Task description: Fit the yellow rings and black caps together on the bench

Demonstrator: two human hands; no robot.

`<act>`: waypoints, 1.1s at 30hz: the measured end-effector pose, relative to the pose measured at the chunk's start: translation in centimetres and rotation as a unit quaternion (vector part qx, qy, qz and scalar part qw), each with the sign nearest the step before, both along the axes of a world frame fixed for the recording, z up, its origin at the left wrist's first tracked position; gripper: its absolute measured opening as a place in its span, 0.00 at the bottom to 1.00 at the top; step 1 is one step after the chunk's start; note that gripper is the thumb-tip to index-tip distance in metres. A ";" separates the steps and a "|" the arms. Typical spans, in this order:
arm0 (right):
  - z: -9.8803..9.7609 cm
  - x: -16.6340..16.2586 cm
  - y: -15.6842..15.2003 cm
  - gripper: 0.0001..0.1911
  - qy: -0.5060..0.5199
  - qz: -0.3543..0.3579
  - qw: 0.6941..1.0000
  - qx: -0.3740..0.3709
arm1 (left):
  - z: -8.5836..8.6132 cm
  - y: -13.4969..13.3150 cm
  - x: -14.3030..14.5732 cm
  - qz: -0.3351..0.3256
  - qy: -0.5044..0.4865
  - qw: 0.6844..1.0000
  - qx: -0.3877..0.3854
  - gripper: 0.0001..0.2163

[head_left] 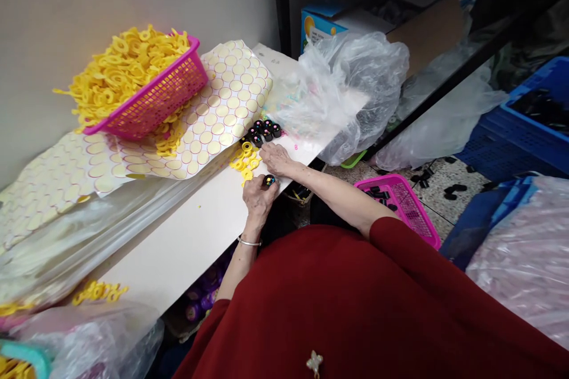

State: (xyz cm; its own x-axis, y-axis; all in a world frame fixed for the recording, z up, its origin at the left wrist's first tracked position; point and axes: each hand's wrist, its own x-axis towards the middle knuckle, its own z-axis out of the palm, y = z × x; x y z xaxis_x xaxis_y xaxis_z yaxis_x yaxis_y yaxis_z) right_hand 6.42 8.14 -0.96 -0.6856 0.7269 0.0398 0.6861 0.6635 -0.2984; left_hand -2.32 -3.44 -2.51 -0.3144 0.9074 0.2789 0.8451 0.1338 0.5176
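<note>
My left hand [258, 194] is closed round a small black cap with a coloured top [269, 180] at the near edge of the white table [186, 237]. My right hand [276, 157] lies on the table just beyond it, fingers bent down onto the loose yellow plastic rings [245, 161]; whether it grips one is hidden. Several black caps [264, 131] stand in a cluster just past the rings. A silver bangle circles my left wrist.
A pink basket [151, 100] heaped with yellow rings tilts on sheets of round stickers [222, 106]. A clear plastic bag [347, 89] lies at the table's right end. A second pink basket [402, 201] and blue crates [528, 118] sit on the floor.
</note>
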 end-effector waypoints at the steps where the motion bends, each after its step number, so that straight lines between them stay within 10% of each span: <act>1: -0.3 0.1 0.1 0.19 0.003 0.002 1.000 0.002 | 0.1 0.0 0.0 -0.002 -0.004 1.000 -0.001 0.09; 18: 2.7 2.3 -0.3 0.14 0.025 -0.042 0.999 -0.016 | 2.9 -0.9 -1.5 0.053 -0.174 0.979 0.095 0.12; 26: 5.3 5.5 -4.0 0.09 0.239 0.030 0.925 -0.295 | 5.7 -0.2 -0.4 0.024 -0.492 0.866 0.088 0.14; 33: 2.6 6.1 -9.3 0.13 0.370 0.015 0.907 -0.199 | 5.3 -2.7 1.6 0.074 -0.582 0.809 0.044 0.11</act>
State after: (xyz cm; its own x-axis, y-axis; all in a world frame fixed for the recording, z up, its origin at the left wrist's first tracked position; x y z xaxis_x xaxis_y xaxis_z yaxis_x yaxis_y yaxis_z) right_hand 12.48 -1.14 1.65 -0.5980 0.7661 0.2355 0.1842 0.4173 -0.8899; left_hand -0.75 -6.11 2.81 -0.5138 0.8289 -0.2215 -0.2426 0.1072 0.9642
